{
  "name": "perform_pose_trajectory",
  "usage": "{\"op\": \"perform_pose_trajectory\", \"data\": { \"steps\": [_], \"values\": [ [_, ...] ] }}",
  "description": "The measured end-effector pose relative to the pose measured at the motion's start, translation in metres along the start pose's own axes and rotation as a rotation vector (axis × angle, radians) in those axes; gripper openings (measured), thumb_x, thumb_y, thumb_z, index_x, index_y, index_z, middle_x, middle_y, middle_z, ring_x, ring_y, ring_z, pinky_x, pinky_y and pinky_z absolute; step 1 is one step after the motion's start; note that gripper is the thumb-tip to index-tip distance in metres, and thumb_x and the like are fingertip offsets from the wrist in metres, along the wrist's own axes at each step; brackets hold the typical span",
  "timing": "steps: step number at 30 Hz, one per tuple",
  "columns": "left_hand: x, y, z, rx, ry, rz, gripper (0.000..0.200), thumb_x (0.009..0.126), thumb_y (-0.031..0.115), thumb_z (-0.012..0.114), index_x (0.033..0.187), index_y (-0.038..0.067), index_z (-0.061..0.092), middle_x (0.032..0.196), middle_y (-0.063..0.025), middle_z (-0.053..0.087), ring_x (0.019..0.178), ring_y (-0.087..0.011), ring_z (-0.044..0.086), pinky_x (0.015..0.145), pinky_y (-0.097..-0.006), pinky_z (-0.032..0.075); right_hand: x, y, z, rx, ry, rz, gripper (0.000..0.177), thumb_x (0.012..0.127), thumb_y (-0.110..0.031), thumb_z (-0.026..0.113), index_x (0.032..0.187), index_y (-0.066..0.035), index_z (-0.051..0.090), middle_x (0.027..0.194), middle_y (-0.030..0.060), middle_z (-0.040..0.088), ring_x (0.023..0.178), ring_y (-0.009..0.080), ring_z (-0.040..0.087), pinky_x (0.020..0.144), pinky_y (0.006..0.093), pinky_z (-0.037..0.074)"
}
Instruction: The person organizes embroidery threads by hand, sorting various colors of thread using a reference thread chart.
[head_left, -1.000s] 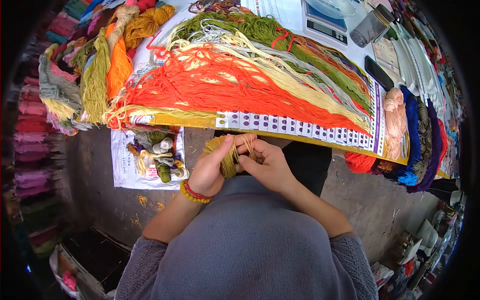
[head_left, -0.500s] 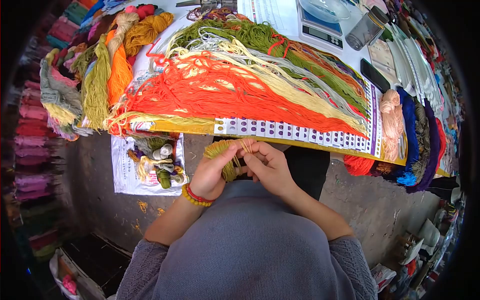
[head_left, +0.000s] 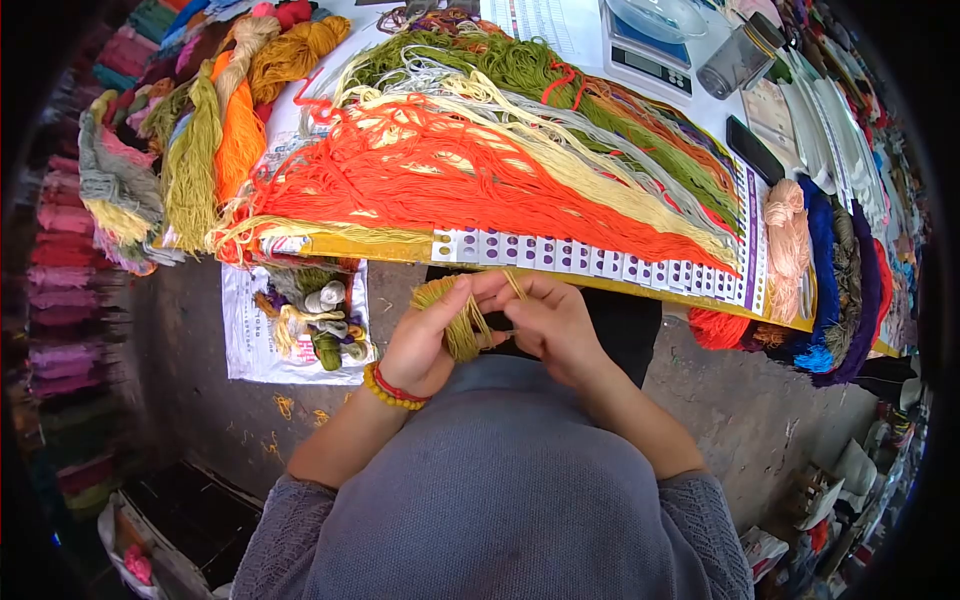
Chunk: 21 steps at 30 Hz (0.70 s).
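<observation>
Left hand (head_left: pixel 418 347) gripping olive yarn (head_left: pixel 466 334), thumb across it; right hand (head_left: pixel 562 328) pinching loose strands (head_left: pixel 515 286). Yarn just off near side of surface (head_left: pixel 709 112), below red thread (head_left: pixel 480 195).

The olive skein (head_left: pixel 463 325) partly fills the gap between the left hand (head_left: pixel 420 338) and the right hand (head_left: pixel 565 325). Forward travel is limited by the front edge of the table (head_left: pixel 370 245), just beyond the fingers (head_left: pixel 536 290). The grey garment (head_left: pixel 490 480) bounds rearward travel. Lateral clearance exists above the floor (head_left: pixel 730 400) to the right; to the left, it reaches the white plastic sheet (head_left: pixel 250 335). Red threads (head_left: pixel 430 180) cover the near tabletop, leaving access from above. The scale (head_left: pixel 650 75) and jar (head_left: pixel 740 55) obstruct the far right; bulky skeins (head_left: pixel 238 145) block the left end.
</observation>
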<state>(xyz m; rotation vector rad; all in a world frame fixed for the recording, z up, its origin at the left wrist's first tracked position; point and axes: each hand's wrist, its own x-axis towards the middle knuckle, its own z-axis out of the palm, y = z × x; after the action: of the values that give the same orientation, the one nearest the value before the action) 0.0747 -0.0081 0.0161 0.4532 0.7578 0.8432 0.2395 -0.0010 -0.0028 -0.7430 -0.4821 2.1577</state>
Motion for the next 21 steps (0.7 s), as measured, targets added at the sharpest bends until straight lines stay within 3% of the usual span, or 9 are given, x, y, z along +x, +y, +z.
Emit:
{"op": "perform_pose_trajectory", "data": {
  "steps": [2, 3, 4, 6, 10, 12, 17, 19, 21],
  "values": [
    [0.001, -0.003, -0.002, -0.012, 0.003, -0.016, 0.046, 0.094, 0.032, 0.028, 0.12, -0.003, 0.042, 0.119, -0.0108, 0.049, 0.107, -0.0185, 0.048, 0.087, -0.0337, 0.041, 0.004, 0.013, 0.011, -0.683, 0.091, -0.327, 0.018, 0.077, -0.005, 0.058, 0.094, -0.001, 0.057, 0.051, -0.0029, 0.043, 0.047, 0.0025, 0.038, 0.042, 0.0179, 0.028],
    [0.003, -0.004, -0.003, 0.073, -0.043, 0.028, 0.048, 0.094, 0.032, 0.027, 0.121, -0.004, 0.041, 0.12, -0.0115, 0.048, 0.108, -0.0187, 0.047, 0.09, -0.0333, 0.039, -0.003, 0.006, 0.013, -0.972, 0.126, -0.225, 0.016, 0.076, -0.006, 0.061, 0.092, -0.002, 0.06, 0.055, -0.0043, 0.047, 0.049, 0.0016, 0.038, 0.046, 0.0174, 0.031],
    [0.005, -0.004, -0.003, 0.158, -0.088, 0.073, 0.049, 0.094, 0.033, 0.026, 0.122, -0.005, 0.04, 0.122, -0.0121, 0.047, 0.11, -0.0189, 0.047, 0.092, -0.0328, 0.038, -0.005, 0.005, 0.016, -1.014, 0.121, -0.176, 0.012, 0.077, -0.007, 0.061, 0.089, -0.002, 0.061, 0.059, -0.0057, 0.05, 0.051, 0.0012, 0.038, 0.048, 0.0174, 0.033],
    [0.005, -0.003, -0.001, 0.138, -0.091, 0.08, 0.05, 0.094, 0.033, 0.026, 0.121, -0.006, 0.04, 0.121, -0.0124, 0.047, 0.11, -0.0191, 0.046, 0.093, -0.0325, 0.036, -0.004, 0.012, 0.013, -0.898, 0.155, -0.236, 0.011, 0.078, -0.012, 0.061, 0.084, -0.003, 0.06, 0.057, 0.0002, 0.049, 0.049, 0.0047, 0.041, 0.047, 0.0218, 0.035],
    [0.004, 0.0, 0.002, 0.017, -0.052, 0.094, 0.042, 0.094, 0.028, 0.032, 0.117, -0.004, 0.047, 0.112, -0.0111, 0.053, 0.103, -0.0159, 0.05, 0.089, -0.0291, 0.039, -0.004, 0.013, 0.009, -0.825, 0.123, -0.367, 0.01, 0.081, -0.012, 0.058, 0.085, -0.003, 0.059, 0.064, 0.0008, 0.054, 0.052, 0.0044, 0.044, 0.048, 0.0203, 0.037],
    [0.002, 0.001, -0.001, -0.002, -0.069, 0.068, 0.043, 0.094, 0.028, 0.032, 0.117, -0.004, 0.048, 0.11, -0.0107, 0.054, 0.1, -0.0155, 0.051, 0.087, -0.0283, 0.04, -0.008, 0.006, 0.016, -0.631, 0.117, -0.182, 0.01, 0.083, -0.012, 0.056, 0.087, -0.003, 0.058, 0.073, 0.0018, 0.058, 0.056, 0.0047, 0.049, 0.05, 0.0189, 0.039],
    [0.001, 0.003, -0.001, -0.015, -0.155, 0.057, 0.043, 0.094, 0.029, 0.032, 0.116, -0.004, 0.048, 0.1, -0.0081, 0.057, 0.086, -0.0129, 0.054, 0.078, -0.0259, 0.043, -0.01, 0.0, 0.015, -0.53, 0.074, -0.099, 0.012, 0.085, -0.013, 0.054, 0.089, -0.003, 0.058, 0.077, 0.0023, 0.06, 0.057, 0.0058, 0.053, 0.05, 0.0184, 0.041],
    [-0.002, 0.005, 0.011, -0.032, 0.042, 0.045, 0.043, 0.094, 0.03, 0.032, 0.116, -0.003, 0.049, 0.095, -0.0066, 0.057, 0.077, -0.0114, 0.052, 0.072, -0.0255, 0.044, -0.011, 0.0, 0.015, -0.527, 0.069, -0.081, 0.012, 0.085, -0.013, 0.054, 0.089, -0.003, 0.058, 0.077, 0.0024, 0.06, 0.057, 0.006, 0.053, 0.05, 0.0183, 0.041],
    [0.002, 0.002, -0.001, 0.003, -0.026, 0.056, 0.043, 0.094, 0.029, 0.032, 0.115, -0.003, 0.049, 0.095, -0.0067, 0.057, 0.076, -0.0116, 0.052, 0.071, -0.0257, 0.044, -0.012, -0.002, 0.017, -0.497, 0.073, -0.06, 0.012, 0.084, -0.012, 0.053, 0.089, -0.003, 0.058, 0.076, 0.0021, 0.06, 0.055, 0.0063, 0.052, 0.05, 0.0182, 0.041]
  ]
}}
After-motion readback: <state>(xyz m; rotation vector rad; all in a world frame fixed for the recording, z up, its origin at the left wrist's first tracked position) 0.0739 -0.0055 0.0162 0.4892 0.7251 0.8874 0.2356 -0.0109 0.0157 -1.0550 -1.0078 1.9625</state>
